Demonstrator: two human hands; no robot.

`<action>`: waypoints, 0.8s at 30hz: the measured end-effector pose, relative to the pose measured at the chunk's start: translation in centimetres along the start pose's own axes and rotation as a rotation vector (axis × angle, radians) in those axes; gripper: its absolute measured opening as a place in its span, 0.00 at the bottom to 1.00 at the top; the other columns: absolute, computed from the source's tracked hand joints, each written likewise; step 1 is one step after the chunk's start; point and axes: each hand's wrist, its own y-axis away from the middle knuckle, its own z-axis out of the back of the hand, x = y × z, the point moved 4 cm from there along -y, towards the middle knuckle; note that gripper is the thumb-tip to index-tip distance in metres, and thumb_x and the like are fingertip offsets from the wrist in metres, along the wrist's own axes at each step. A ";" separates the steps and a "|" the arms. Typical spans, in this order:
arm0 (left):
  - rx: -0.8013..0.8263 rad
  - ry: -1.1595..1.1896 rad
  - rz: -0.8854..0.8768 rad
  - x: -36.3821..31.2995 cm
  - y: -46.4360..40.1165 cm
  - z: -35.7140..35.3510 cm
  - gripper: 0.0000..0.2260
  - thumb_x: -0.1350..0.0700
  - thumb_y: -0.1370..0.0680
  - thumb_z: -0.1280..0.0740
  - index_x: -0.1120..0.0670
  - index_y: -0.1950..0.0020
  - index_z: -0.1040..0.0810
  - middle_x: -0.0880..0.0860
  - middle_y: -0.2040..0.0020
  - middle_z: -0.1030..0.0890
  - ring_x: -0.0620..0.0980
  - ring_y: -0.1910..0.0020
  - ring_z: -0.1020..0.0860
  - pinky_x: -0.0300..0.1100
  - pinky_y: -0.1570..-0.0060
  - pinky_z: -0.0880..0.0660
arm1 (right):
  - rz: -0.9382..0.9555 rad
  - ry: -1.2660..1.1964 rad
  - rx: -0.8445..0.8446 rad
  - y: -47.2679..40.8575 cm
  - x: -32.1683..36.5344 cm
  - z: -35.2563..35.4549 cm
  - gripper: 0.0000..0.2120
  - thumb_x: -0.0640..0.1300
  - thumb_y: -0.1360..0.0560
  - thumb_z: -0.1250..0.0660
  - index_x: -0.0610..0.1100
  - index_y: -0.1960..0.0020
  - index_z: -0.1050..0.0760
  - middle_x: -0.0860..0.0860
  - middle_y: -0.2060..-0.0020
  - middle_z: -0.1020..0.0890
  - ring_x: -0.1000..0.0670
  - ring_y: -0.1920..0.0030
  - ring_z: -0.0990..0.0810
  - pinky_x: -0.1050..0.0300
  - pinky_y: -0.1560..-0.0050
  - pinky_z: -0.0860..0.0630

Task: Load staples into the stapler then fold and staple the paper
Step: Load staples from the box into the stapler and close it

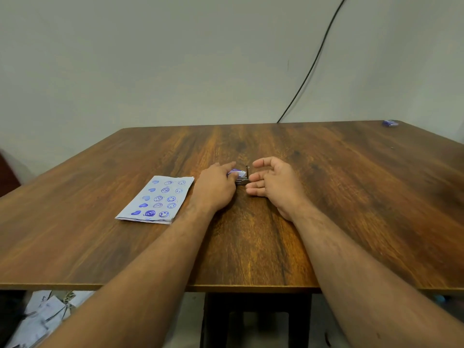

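Two hands (216, 187) (273, 183), one stapler (242, 175), one paper (158, 199)

Single head-worn wide-angle view, looking forward and down along both forearms. Wooden surface (326, 197) fills middle of frame, near edge close below camera. Wall (175, 59) behind far edge. Floor visible beneath.

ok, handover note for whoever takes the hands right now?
Left hand: on the stapler at table centre, fingers over its purple top; grip unclear.
Right hand: open, empty, just right of the stapler.
Paper: stamped sheet flat on the table, left of the hands; looks already folded, not confirmed.
Small purple box: far right corner, possibly staples.
Left: load staples if not done, staple the paper.
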 end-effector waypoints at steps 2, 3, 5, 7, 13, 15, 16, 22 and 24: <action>-0.106 -0.009 -0.079 -0.4 0.3 0.5 0.17 0.53 0.18 0.37 0.49 0.29 0.25 0.55 0.29 0.26 0.54 0.28 0.32 0.47 0.32 0.35 | -0.011 -0.030 0.002 0.0 0.0 0.2 0.19 0.26 0.22 0.48 0.44 0.44 0.26 0.41 0.54 0.17 0.46 0.57 0.14 0.52 0.55 0.15; -0.179 0.007 -0.125 -0.8 0.6 1.0 0.16 0.53 0.19 0.35 0.49 0.31 0.24 0.53 0.32 0.26 0.51 0.31 0.31 0.44 0.35 0.34 | -0.021 -0.047 0.010 0.0 0.0 0.2 0.19 0.26 0.22 0.47 0.44 0.41 0.27 0.41 0.52 0.16 0.46 0.54 0.13 0.50 0.52 0.15; -0.271 0.026 -0.230 -1.7 1.5 1.7 0.12 0.53 0.21 0.33 0.49 0.38 0.21 0.48 0.38 0.25 0.43 0.39 0.32 0.38 0.43 0.35 | -0.037 -0.105 0.028 0.1 0.1 0.2 0.21 0.26 0.21 0.46 0.45 0.37 0.30 0.41 0.48 0.16 0.45 0.51 0.13 0.48 0.49 0.16; -0.242 0.013 -0.347 -2.6 2.1 1.7 0.10 0.52 0.22 0.31 0.48 0.41 0.21 0.47 0.42 0.25 0.40 0.42 0.33 0.36 0.45 0.35 | -0.038 -0.173 0.035 0.2 0.3 0.1 0.23 0.25 0.22 0.47 0.47 0.36 0.31 0.42 0.46 0.17 0.43 0.49 0.13 0.48 0.48 0.16; -0.118 -0.033 -0.487 -3.5 2.6 1.1 0.11 0.52 0.21 0.32 0.48 0.40 0.20 0.47 0.45 0.23 0.44 0.42 0.30 0.38 0.43 0.31 | -0.020 -0.192 0.003 0.3 0.4 0.6 0.22 0.27 0.24 0.44 0.51 0.40 0.33 0.42 0.46 0.21 0.43 0.50 0.16 0.53 0.59 0.18; -0.076 -0.033 -0.469 -3.6 2.5 1.1 0.10 0.51 0.21 0.33 0.47 0.40 0.20 0.46 0.45 0.23 0.42 0.44 0.31 0.36 0.44 0.32 | -0.023 -0.162 -0.008 0.3 0.5 0.8 0.20 0.29 0.23 0.43 0.52 0.41 0.34 0.44 0.50 0.23 0.46 0.56 0.18 0.57 0.65 0.22; -0.054 -0.033 -0.460 -3.6 2.4 1.0 0.10 0.50 0.20 0.33 0.46 0.40 0.21 0.45 0.45 0.23 0.41 0.45 0.31 0.36 0.45 0.32 | -0.021 -0.151 -0.015 0.3 0.6 0.8 0.19 0.29 0.22 0.43 0.51 0.40 0.34 0.44 0.52 0.23 0.48 0.58 0.19 0.59 0.67 0.23; -0.042 0.005 -0.431 -3.4 2.3 1.2 0.08 0.52 0.20 0.33 0.46 0.42 0.22 0.39 0.49 0.26 0.39 0.48 0.31 0.32 0.49 0.35 | -0.039 -0.240 0.051 0.5 0.5 0.7 0.23 0.29 0.23 0.36 0.47 0.33 0.33 0.42 0.51 0.18 0.48 0.61 0.16 0.58 0.68 0.19; -0.077 0.051 -0.404 -3.1 2.1 1.5 0.06 0.53 0.21 0.32 0.46 0.44 0.20 0.41 0.50 0.23 0.41 0.49 0.27 0.36 0.48 0.30 | -0.076 -0.303 0.074 0.3 0.3 0.8 0.22 0.31 0.23 0.34 0.48 0.33 0.32 0.41 0.51 0.15 0.46 0.59 0.13 0.51 0.60 0.15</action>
